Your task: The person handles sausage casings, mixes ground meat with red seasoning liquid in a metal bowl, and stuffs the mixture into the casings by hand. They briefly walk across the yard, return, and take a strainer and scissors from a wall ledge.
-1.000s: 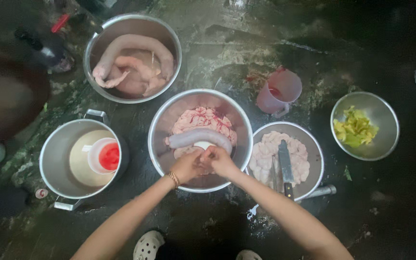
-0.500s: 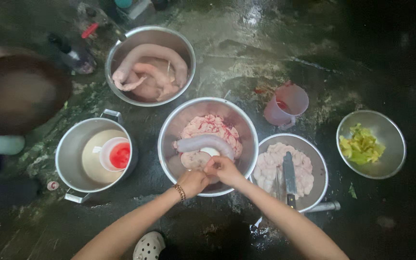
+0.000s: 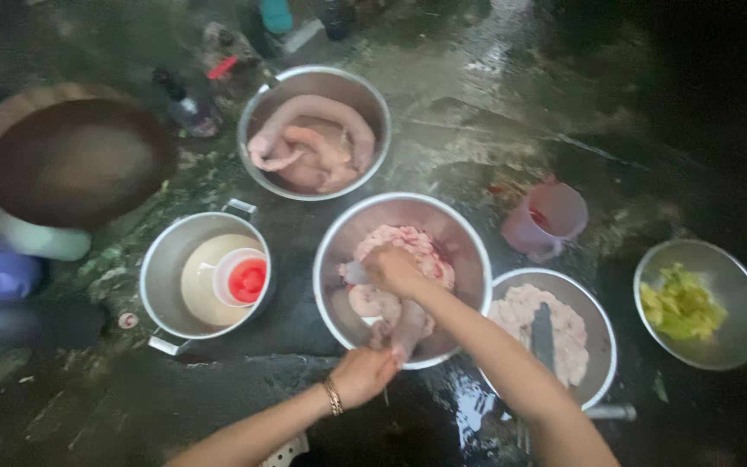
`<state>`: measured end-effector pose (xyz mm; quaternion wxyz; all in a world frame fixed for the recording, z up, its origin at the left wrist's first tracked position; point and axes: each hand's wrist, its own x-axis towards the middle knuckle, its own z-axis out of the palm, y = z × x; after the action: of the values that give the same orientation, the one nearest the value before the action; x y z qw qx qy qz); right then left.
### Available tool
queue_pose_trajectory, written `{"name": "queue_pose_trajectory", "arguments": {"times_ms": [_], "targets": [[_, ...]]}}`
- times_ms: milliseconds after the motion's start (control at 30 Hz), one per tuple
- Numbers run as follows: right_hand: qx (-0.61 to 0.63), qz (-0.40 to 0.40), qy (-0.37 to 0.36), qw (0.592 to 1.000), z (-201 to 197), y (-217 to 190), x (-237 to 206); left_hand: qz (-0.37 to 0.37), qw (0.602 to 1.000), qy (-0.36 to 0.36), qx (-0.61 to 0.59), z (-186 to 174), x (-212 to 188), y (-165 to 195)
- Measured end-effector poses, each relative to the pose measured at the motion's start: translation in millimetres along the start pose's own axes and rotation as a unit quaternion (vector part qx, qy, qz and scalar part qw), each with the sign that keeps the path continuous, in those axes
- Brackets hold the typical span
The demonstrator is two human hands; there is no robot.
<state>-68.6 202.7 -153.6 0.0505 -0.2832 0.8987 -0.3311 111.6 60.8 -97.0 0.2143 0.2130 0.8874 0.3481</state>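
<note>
Left hand (image 3: 363,374) closed around lower end of pale pink stuffed casing (image 3: 408,329) at rim of round steel bowl (image 3: 339,294); right hand (image 3: 395,270) pressed into pink minced meat (image 3: 417,246), fingers curled, grip unclear.

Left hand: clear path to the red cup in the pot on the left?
Probably yes. The left hand grips the end of the sausage casing at the middle bowl's near rim; the red cup sits uncovered in the open pot beside it, nothing between. It must release its grip first.

Right hand (image 3: 393,270) inside round steel bowl (image 3: 469,246) of pale pink meat (image 3: 373,303); left hand (image 3: 362,375) gripping casing end (image 3: 408,333) at bowl's near rim.
</note>
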Motion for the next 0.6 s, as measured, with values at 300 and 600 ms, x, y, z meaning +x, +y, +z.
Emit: {"name": "queue_pose_trajectory", "arguments": {"times_ms": [300, 600], "targets": [[-0.17, 0.099, -0.049, 0.979, 48.8, -49.4, 81.6, -0.025, 0.994, -0.038, -0.096, -50.6, -15.2, 2.2], [-0.036, 0.133, -0.051, 0.989, 50.4, -23.0, 86.6, -0.092, 0.987, -0.01, -0.133, -50.4, -19.6, -22.5]]}}
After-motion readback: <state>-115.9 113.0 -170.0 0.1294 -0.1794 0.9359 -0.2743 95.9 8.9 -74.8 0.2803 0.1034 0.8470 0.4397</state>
